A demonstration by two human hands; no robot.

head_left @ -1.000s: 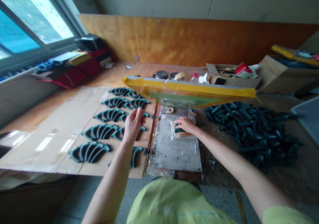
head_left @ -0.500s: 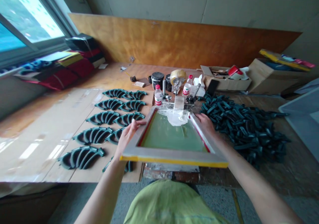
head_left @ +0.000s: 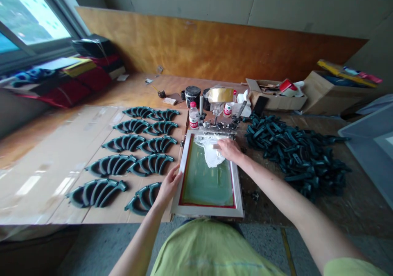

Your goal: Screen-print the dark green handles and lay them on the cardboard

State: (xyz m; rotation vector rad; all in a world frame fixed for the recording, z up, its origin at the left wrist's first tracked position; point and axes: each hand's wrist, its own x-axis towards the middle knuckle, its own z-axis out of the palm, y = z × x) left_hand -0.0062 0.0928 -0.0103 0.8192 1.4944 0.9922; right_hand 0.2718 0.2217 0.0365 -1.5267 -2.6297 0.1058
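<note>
A screen frame (head_left: pixel 208 211) with a green mesh (head_left: pixel 208 184) lies flat in front of me. White ink (head_left: pixel 212 155) is spread over the mesh's far end. My left hand (head_left: pixel 172 182) rests against the left rail of the frame, its fingers closed on that edge. At the far end, my right hand (head_left: pixel 229 149) is closed around a squeegee (head_left: pixel 217 145) standing in the white ink; most of the squeegee is hidden. Metal clamps (head_left: pixel 217 128) sit just behind the frame.
Rows of dark green curved parts (head_left: pixel 112 165) lie on cardboard (head_left: pixel 49 161) at the left. A heap of similar parts (head_left: pixel 294 153) is at the right. Behind the frame are bottles (head_left: pixel 193 116), black tubs (head_left: pixel 193 96) and a tape roll (head_left: pixel 220 95). Cardboard boxes (head_left: pixel 328 96) stand back right.
The frame has gone from raised and tilted to flat. My right hand has left its right rail and taken hold of the squeegee. My left hand has moved nearer along the left rail.
</note>
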